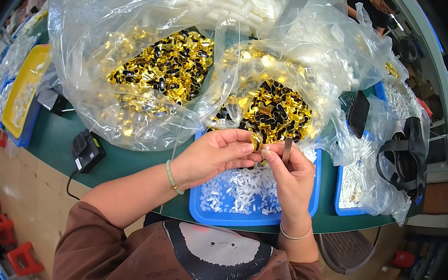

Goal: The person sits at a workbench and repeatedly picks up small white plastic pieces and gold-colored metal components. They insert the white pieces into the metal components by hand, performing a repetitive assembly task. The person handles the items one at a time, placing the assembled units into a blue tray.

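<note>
My left hand is closed, pinching a small shiny gold-and-black piece between thumb and fingers. Close against it, my right hand holds a tiny white piece at its thumb tip. A flat dark metal strip, perhaps the end of tweezers, sticks up between the right fingers. Both hands are over the far part of a blue tray that holds many small white plastic pieces. Just beyond the hands, an open clear bag shows a heap of gold-and-black pieces.
A larger clear bag of gold-and-black pieces spreads at the left. White tubes fill the back. A black adapter lies left; a phone, a second blue tray and a black bag are right.
</note>
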`<state>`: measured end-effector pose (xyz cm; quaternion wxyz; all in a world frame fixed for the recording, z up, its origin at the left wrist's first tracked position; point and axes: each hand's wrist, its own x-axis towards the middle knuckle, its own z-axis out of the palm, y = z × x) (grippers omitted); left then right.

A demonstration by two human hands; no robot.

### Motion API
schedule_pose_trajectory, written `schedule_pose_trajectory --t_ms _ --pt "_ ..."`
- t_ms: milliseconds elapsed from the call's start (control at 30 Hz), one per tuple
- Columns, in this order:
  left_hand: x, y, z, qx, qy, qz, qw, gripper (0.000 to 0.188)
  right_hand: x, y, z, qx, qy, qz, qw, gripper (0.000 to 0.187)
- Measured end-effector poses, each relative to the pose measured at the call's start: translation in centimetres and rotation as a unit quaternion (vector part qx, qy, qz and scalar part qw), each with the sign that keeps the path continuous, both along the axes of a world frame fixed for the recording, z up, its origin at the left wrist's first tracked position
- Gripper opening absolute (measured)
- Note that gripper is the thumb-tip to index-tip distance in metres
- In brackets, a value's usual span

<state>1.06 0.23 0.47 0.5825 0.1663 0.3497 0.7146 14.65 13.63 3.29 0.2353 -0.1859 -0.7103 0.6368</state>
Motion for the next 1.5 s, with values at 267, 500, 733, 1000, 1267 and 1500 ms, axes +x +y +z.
schedule_pose_trajectory --t_ms 267,500,733,1000,1267,1500 --pt "0.1 0.0 0.1 -0.009 -0.002 0.005 1.000 0.023 -0.2 -0.3 -0.2 0.142 -0.016 -0.031 0.989 0.007" --pt "0.4 0.0 0.3 -0.014 0.007 0.015 1.000 0.022 -0.4 -0.7 0.3 0.221 -0.022 -0.045 0.974 0.004" --pt "0.1 -0.2 0.1 -0.024 0.043 0.000 0.999 0.019 -0.4 -0.8 0.6 0.214 -0.012 -0.027 0.976 0.007" --pt "0.0 -0.2 0.5 -0.027 0.018 0.006 0.999 0.020 -0.2 -0.1 -0.1 0.205 -0.027 -0.027 0.978 0.017" --pt "0.0 -0.3 -0.2 -0.025 0.057 0.001 0.998 0.026 -0.2 -0.3 0.4 0.225 -0.012 -0.018 0.974 0.015" --pt "0.4 -0.3 0.9 -0.031 0.054 0.033 0.998 0.027 -0.2 -0.1 0.1 0.137 0.023 -0.006 0.990 0.011"
